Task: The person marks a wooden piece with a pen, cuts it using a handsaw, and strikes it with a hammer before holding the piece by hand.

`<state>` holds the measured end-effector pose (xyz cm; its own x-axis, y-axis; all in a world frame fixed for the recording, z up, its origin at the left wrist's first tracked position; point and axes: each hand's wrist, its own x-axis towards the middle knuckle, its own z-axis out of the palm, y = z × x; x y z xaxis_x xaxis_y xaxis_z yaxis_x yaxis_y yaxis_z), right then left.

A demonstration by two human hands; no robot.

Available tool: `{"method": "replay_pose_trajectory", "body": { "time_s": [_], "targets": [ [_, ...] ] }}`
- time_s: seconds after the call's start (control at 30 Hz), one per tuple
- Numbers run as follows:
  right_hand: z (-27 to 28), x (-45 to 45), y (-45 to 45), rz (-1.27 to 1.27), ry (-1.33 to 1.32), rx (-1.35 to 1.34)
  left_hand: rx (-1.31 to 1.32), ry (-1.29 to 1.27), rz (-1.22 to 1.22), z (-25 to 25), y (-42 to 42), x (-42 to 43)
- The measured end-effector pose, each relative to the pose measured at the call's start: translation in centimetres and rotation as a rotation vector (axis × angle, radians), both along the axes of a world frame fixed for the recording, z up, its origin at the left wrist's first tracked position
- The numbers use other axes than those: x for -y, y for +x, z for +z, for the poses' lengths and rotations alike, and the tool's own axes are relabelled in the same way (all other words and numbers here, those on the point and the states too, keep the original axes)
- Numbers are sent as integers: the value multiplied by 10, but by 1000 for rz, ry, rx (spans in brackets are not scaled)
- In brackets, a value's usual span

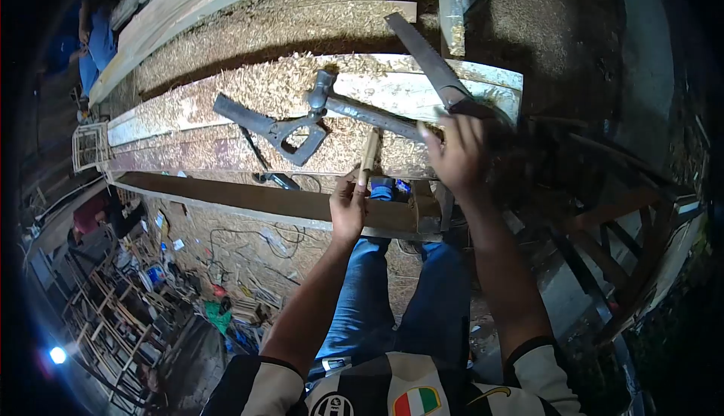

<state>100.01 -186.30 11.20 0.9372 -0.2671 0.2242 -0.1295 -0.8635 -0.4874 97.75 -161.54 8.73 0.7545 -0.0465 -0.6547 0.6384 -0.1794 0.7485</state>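
My left hand (348, 206) is closed on a short, narrow wood strip (368, 156), which points away from me over the bench edge. My right hand (460, 152) has its thumb apart and fingers stretched out, with the fingertips at the dark handle of a handsaw (427, 60). Beside that thumb ends the handle of a hammer (369, 114), whose head lies to the left. A second saw-like tool with a looped handle (302, 135) rests left of the hammer. Whether my right fingers touch the saw is hard to make out.
Wood shavings (264, 84) cover much of the long plank bench (422, 84). A long wooden beam (271, 197) runs along its near side. A black-handled tool (280, 181) lies near the edge. Another person (98, 42) is at the far left. Scrap wood and cords litter the floor (249, 242).
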Motion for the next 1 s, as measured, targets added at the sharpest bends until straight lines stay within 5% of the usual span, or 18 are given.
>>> {"method": "replay_pose_trajectory", "body": {
  "time_s": [0.17, 0.33, 0.47, 0.53, 0.6, 0.73, 0.77, 0.93, 1.0],
  "targets": [
    [-31, -47, 34, 112, -75, -303, 34, 35, -77, 0, -24, -10],
    [-42, -52, 39, 240, -235, -228, -124, -79, -64, 6, -52, -2],
    [-1, -49, 51, 180, -107, -488, -98, -166, -70, -6, -87, 18],
    [45, -40, 60, 89, 235, -693, -66, -160, -62, -8, -103, 35],
    [28, -16, 33, 184, 427, -299, -132, -188, -46, -7, -121, 51],
    [50, 17, -42, 82, 849, -433, -197, -117, -125, -2, -156, 75],
    [51, 22, -65, 90, 913, -280, -268, -104, -129, 3, -162, 79],
    [41, 67, -187, -214, 745, -346, 101, 27, -120, -13, -189, 108],
    [42, 73, -218, -259, 919, -283, 140, 84, -49, -10, -182, 121]
  ]
}}
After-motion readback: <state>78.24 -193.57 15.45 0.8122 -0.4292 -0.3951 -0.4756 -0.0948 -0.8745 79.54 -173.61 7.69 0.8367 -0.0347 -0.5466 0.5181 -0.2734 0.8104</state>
